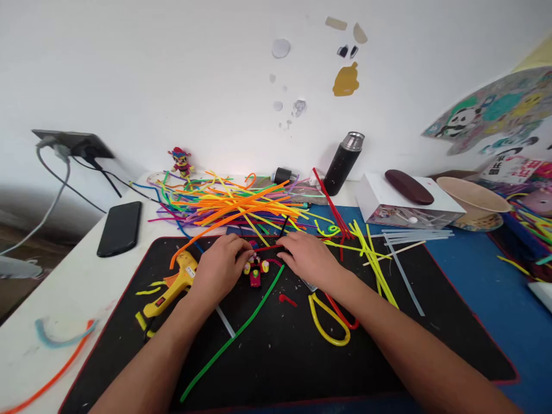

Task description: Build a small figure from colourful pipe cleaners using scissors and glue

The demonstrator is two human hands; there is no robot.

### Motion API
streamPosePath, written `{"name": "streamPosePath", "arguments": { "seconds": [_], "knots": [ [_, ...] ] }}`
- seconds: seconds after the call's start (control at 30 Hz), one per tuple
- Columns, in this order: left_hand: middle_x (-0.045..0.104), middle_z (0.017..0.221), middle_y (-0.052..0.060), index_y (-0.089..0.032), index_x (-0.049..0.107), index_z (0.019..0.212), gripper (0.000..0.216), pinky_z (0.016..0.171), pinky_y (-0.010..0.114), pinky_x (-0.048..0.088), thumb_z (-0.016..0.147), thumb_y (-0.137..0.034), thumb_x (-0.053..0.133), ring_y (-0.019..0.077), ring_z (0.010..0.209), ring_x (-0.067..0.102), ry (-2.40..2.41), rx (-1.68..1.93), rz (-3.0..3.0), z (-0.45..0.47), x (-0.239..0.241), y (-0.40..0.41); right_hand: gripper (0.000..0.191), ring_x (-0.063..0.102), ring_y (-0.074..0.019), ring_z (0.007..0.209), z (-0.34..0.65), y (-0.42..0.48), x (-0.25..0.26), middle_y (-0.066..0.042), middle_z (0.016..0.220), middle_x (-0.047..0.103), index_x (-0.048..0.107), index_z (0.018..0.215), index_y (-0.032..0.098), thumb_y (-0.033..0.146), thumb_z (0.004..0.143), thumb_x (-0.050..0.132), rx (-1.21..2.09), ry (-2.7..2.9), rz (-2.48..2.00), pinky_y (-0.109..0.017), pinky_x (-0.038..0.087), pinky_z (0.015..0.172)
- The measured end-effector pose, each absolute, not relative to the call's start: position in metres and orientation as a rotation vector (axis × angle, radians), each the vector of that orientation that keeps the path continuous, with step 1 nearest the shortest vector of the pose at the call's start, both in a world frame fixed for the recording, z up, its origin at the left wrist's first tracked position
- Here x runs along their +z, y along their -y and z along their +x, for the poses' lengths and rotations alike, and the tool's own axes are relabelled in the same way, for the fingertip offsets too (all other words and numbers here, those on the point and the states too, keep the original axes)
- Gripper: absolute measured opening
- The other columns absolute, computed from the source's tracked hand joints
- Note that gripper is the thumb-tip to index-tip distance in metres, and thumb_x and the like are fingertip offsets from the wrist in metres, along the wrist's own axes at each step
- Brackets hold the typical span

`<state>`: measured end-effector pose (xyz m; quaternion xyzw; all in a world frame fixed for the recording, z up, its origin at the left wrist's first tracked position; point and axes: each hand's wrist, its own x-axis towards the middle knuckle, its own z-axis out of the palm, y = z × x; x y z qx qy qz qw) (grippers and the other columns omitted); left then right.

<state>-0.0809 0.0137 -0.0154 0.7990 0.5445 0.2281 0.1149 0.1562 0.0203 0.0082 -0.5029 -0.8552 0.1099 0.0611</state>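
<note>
On mat (302,356), red stem (268,248) (seemingly) crosswise

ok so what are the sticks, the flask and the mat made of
Sticks: likely pipe cleaners, fuzzy matte fibre over wire, since they hold bends and loops.
Flask: seemingly metal, speckled matte black body, shiny silver cap.
Mat: probably rubber or fabric-topped foam, flat matte black with a thin red edge; can't tell which.

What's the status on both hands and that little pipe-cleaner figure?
Left hand at the pipe-cleaner figure, grip unclear; right hand pinching a red pipe cleaner above it. Figure on the black mat. Yellow glue gun beside left hand, green pipe cleaner close.
</note>
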Motion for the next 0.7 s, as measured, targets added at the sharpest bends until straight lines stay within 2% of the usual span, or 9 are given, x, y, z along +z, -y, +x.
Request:
{"name": "streamPosePath", "arguments": {
  "seconds": [0.17, 0.5, 0.6, 0.7],
  "knots": [
    [0.073, 0.095, 0.006, -0.02, 0.07, 0.091, 0.017, 0.083, 0.037, 0.052, 0.103, -0.025, 0.059, 0.0256, 0.093, 0.068, -1.56, 0.766, 2.458, -0.083, -0.019, -0.015, 0.022, 0.07, -0.0278, 0.108, 0.155, -0.025, 0.009, -0.011, 0.112, 0.076, 0.075, 0.119, 0.018, 0.03, 0.102, 0.069, 0.364, 2.504, -1.527, -0.037, 0.052, 0.091],
    [0.072, 0.092, 0.006, -0.019, 0.068, 0.095, 0.013, 0.083, 0.034, 0.053, 0.104, -0.02, 0.059, 0.0214, 0.089, 0.066, -1.318, 1.156, 2.545, -0.08, 0.0, -0.007, 0.011, 0.067, -0.0211, 0.094, 0.152, -0.018, 0.021, -0.006, 0.097, 0.072, 0.075, 0.098, 0.019, 0.028, 0.1, 0.072, 0.53, 2.301, -1.205, -0.032, 0.048, 0.082],
    [0.071, 0.091, 0.006, -0.018, 0.067, 0.094, 0.012, 0.082, 0.031, 0.053, 0.103, -0.016, 0.06, 0.0195, 0.087, 0.066, -1.243, 1.22, 2.54, -0.078, 0.008, -0.002, 0.012, 0.065, -0.0189, 0.088, 0.148, -0.011, 0.023, -0.005, 0.093, 0.071, 0.075, 0.094, 0.018, 0.028, 0.099, 0.073, 0.625, 2.255, -1.164, -0.029, 0.046, 0.077],
    [0.071, 0.091, 0.006, -0.018, 0.067, 0.093, 0.011, 0.081, 0.029, 0.054, 0.102, -0.015, 0.061, 0.0184, 0.086, 0.066, -1.209, 1.255, 2.543, -0.078, 0.013, 0.001, 0.017, 0.062, -0.0147, 0.075, 0.143, -0.003, 0.025, -0.001, 0.081, 0.069, 0.074, 0.087, 0.019, 0.03, 0.099, 0.072, 0.854, 2.175, -1.149, -0.026, 0.043, 0.069]
  ]
}}
